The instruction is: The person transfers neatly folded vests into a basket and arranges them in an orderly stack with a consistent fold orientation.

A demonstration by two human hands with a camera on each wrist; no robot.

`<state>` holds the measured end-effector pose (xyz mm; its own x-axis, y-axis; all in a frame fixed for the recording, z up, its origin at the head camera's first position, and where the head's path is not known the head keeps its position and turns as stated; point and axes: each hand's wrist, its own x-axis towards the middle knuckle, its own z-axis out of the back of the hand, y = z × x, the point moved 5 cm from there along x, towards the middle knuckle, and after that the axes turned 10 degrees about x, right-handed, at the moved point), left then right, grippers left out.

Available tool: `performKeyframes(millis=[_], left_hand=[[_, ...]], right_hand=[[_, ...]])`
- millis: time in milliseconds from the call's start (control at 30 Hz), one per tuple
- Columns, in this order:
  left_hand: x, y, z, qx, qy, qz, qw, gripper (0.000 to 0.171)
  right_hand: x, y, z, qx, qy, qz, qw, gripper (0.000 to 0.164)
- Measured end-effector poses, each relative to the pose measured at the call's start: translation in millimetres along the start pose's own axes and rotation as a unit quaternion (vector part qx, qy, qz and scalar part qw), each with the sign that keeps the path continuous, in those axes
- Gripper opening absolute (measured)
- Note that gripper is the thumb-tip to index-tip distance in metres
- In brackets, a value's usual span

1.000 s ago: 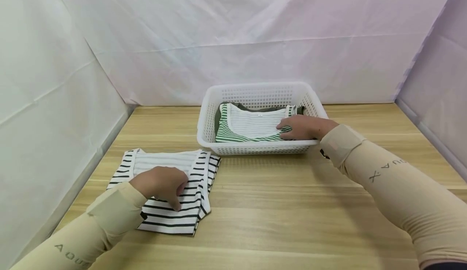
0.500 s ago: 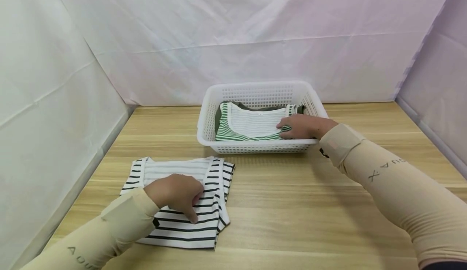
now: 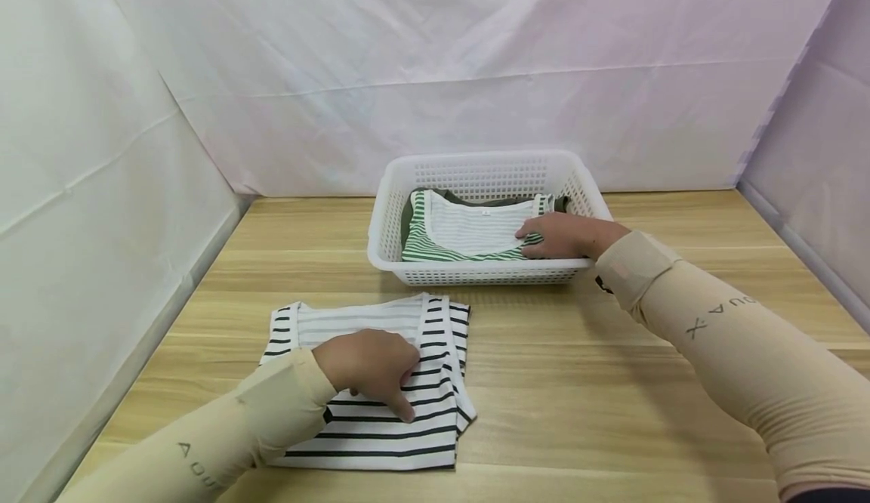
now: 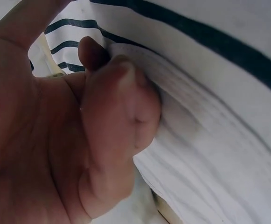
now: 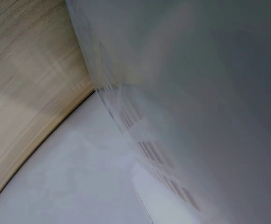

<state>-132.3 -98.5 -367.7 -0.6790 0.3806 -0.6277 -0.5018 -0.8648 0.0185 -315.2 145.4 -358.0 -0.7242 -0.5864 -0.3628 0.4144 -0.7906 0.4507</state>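
Observation:
In the head view, a folded white shirt with black stripes [image 3: 381, 442] lies on the table at the left front. My left hand [image 3: 374, 367] rests on it, fingers bent down at the neckline and thumb spread apart. The left wrist view shows those fingers [image 4: 114, 112] against the white neckband. Over the near right rim of a white plastic basket [image 3: 435, 270] reaches my right hand [image 3: 567, 236]. Its fingers touch a folded green-and-white striped shirt [image 3: 442, 250] inside. In the right wrist view, the basket's wall [image 5: 172, 116] fills much of the picture, hiding the fingers.
Under the green-striped shirt lies a dark olive garment [image 3: 442, 195]. The basket stands toward the back of the wooden table [image 3: 578, 405]. White sheeting [image 3: 476, 110] closes off the back and both sides.
My left hand has slid the black-striped shirt to the right and slightly toward me across the table. The right hand and the basket have stayed nearly still.

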Motion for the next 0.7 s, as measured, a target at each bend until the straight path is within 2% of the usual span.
performKeyframes(millis=[167, 500, 700], left_hand=[[12.4, -18.1, 3.4, 0.015, 0.01, -0.012, 0.9998, 0.042], [30.3, -52.5, 13.3, 0.053, 0.016, -0.017, 0.9983, 0.044], [38.0, -66.2, 19.6, 0.061, -0.008, -0.046, 0.997, 0.044]], right_hand=[[1, 0, -1, -0.019, -0.006, 0.003, 1.0, 0.048], [0, 3, -4, -0.015, -0.017, -0.002, 1.0, 0.048], [0, 3, -5, -0.018, -0.02, -0.004, 1.0, 0.048]])
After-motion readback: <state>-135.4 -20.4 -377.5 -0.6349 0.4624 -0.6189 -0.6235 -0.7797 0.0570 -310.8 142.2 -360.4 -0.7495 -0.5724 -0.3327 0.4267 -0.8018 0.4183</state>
